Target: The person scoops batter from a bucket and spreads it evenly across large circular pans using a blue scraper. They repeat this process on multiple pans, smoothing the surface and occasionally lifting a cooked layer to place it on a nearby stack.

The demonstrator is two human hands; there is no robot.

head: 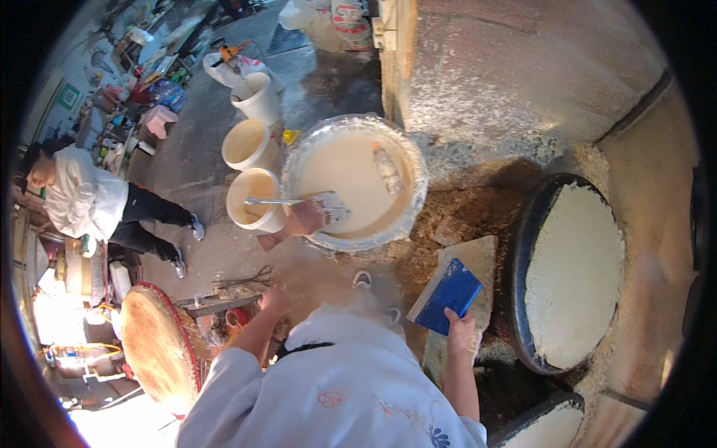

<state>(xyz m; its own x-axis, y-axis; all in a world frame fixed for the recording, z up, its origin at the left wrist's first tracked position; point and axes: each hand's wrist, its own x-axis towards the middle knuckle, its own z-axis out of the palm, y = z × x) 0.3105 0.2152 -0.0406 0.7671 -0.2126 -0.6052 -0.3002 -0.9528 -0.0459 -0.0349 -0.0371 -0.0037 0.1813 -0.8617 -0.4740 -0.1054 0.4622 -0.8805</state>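
Observation:
My right hand (460,329) grips a flat blue scraper (450,297) with a pale, coated edge. A pale, stained board (483,260) lies under and beyond the scraper. To the right is a large round black-rimmed pan (574,274), its face covered in a cream-coloured layer. My left hand (273,299), fingers curled, is beside a low rack with thin sticks (241,288); whether it holds anything cannot be made out. Ahead stands a wide tub (415,168) of cream-coloured liquid (336,162). A capped bottle (386,168) lies in it, and a metal-handled tool (330,207) rests across its rim.
Several white buckets (245,144) line the tub's left side. A second black-rimmed pan (546,428) is at lower right. A round tan disc with a red edge (154,341) stands at left. Farther left, a person (92,190) is standing. Sacks (352,28) stand by the wall.

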